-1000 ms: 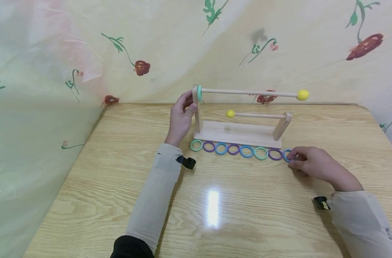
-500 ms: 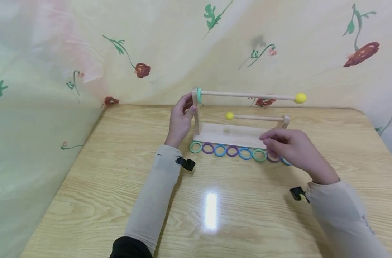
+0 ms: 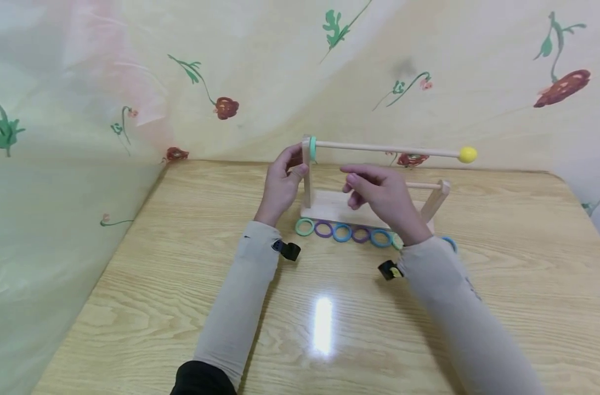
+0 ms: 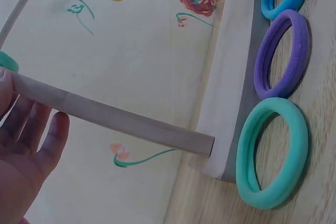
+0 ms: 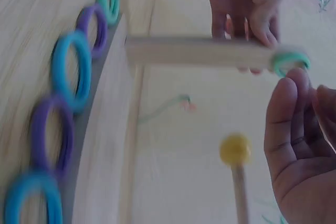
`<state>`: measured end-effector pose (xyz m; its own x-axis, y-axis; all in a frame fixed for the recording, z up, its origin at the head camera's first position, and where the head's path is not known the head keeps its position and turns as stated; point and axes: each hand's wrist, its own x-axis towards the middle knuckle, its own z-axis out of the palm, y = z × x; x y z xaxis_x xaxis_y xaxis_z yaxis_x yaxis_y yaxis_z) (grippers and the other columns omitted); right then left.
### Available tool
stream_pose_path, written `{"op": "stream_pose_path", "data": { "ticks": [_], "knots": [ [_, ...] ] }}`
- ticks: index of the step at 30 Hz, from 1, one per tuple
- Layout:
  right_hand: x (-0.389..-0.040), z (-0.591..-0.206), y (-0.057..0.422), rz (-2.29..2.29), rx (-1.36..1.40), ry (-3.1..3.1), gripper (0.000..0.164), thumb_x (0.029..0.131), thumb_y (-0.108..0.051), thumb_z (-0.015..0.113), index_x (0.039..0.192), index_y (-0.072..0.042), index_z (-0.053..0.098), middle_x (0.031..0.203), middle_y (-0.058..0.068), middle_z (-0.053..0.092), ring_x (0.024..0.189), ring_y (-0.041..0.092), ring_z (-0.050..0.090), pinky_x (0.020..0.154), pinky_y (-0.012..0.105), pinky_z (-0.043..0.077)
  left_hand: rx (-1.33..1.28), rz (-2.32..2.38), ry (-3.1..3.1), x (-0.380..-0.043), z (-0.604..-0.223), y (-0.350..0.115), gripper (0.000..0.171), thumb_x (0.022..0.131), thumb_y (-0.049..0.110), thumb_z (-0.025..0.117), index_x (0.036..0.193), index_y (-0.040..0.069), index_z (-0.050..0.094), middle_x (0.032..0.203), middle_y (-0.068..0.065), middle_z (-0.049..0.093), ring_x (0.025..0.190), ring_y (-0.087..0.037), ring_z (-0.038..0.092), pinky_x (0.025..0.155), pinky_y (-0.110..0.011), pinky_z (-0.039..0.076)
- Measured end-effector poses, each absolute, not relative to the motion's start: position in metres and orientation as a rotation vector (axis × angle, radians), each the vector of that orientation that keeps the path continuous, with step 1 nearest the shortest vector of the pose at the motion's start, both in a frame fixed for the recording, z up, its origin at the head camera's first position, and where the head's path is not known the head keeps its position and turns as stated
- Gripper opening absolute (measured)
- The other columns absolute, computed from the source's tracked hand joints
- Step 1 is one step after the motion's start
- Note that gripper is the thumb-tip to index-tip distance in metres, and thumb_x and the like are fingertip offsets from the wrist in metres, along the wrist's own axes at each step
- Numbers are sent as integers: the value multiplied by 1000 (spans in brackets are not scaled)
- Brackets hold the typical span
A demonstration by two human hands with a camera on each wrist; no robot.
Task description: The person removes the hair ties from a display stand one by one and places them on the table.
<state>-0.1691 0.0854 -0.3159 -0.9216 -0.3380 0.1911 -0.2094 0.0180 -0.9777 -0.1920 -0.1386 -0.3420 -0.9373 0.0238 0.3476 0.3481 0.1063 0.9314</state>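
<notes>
My left hand [image 3: 282,186] grips the tall left post [image 3: 307,178] of a wooden stand, thumb in front and fingers behind. From that post runs the upper rod [image 3: 389,149], tipped with a yellow ball [image 3: 468,154]. A green hair tie [image 3: 312,148] circles the rod right against the post. My right hand [image 3: 386,200] is raised before the stand, fingers bent loosely and nothing visible in them. Its fingertips point at the green hair tie, a short way from it in the head view. The lower rod's yellow ball [image 5: 235,149] is mostly hidden by that hand in the head view.
Along the stand's base [image 3: 324,206] lies a row of several green, purple and blue hair ties [image 3: 342,232]. The right forearm covers part of the row; one blue hair tie [image 3: 450,244] shows beyond it. A patterned cloth [image 3: 260,77] hangs behind the table [image 3: 181,263].
My right hand has left the blue hair tie at the row's right end, which stays on the table, and moved left and up toward the post. My left hand keeps its grip.
</notes>
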Motion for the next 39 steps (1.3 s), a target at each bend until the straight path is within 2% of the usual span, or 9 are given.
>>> {"op": "stream_pose_path", "data": {
  "ticks": [7, 10, 15, 20, 26, 33, 36, 39],
  "knots": [
    [-180, -316, 47, -2156, -585, 2015, 38, 102, -9, 61, 139, -1, 59, 92, 12, 69, 62, 17, 66, 62, 29, 60, -345, -1888, -2167, -190, -341, -140, 40, 100, -1, 58, 139, -2, 55, 123, -15, 62, 114, -26, 59, 100, -33, 47],
    [-183, -316, 37, -2165, -572, 1994, 38, 102, -7, 61, 140, -3, 59, 90, 12, 68, 60, 17, 65, 61, 29, 60, -344, -1849, -2183, -190, -340, -141, 38, 99, -1, 60, 137, -1, 56, 120, -14, 64, 111, -25, 59, 102, -32, 43],
    [-184, -318, 28, -2168, -533, 2026, 29, 101, -5, 63, 128, 5, 64, 89, 17, 67, 58, 17, 64, 58, 28, 59, -353, -1832, -2173, -190, -340, -141, 38, 98, -2, 60, 136, -2, 57, 118, -14, 65, 109, -24, 59, 101, -32, 42],
    [-184, -323, 24, -2023, -570, 2247, 18, 99, -9, 65, 113, 2, 67, 86, 21, 65, 56, 19, 62, 55, 30, 58, -348, -1839, -2166, -191, -341, -141, 39, 99, -2, 60, 137, -3, 56, 121, -17, 64, 110, -26, 59, 100, -32, 43],
    [-182, -330, 30, -1920, -513, 2372, 19, 101, -15, 66, 112, 0, 67, 86, 17, 66, 61, 25, 65, 59, 31, 59, -324, -1862, -2178, -190, -343, -141, 38, 100, 0, 59, 138, -2, 57, 124, -15, 63, 109, -26, 59, 98, -32, 46],
    [-180, -329, 45, -2036, -500, 2370, 20, 99, -10, 67, 106, 8, 67, 88, 18, 66, 61, 17, 66, 61, 31, 61, -306, -1846, -2181, -190, -342, -139, 38, 99, 1, 59, 137, 0, 58, 125, -13, 63, 107, -25, 60, 97, -32, 47],
    [-178, -330, 50, -2088, -494, 2365, 14, 98, -6, 67, 101, 7, 68, 88, 20, 65, 62, 15, 67, 62, 31, 61, -306, -1855, -2177, -190, -342, -139, 38, 99, 1, 59, 137, 0, 58, 125, -14, 63, 106, -26, 60, 97, -33, 47],
    [-177, -330, 57, -2133, -484, 2353, 5, 97, -2, 67, 97, 2, 69, 89, 25, 64, 64, 15, 67, 64, 31, 61, -306, -1865, -2170, -189, -341, -139, 37, 99, 1, 59, 137, -1, 58, 125, -14, 63, 105, -26, 60, 96, -32, 48]
  ]
}}
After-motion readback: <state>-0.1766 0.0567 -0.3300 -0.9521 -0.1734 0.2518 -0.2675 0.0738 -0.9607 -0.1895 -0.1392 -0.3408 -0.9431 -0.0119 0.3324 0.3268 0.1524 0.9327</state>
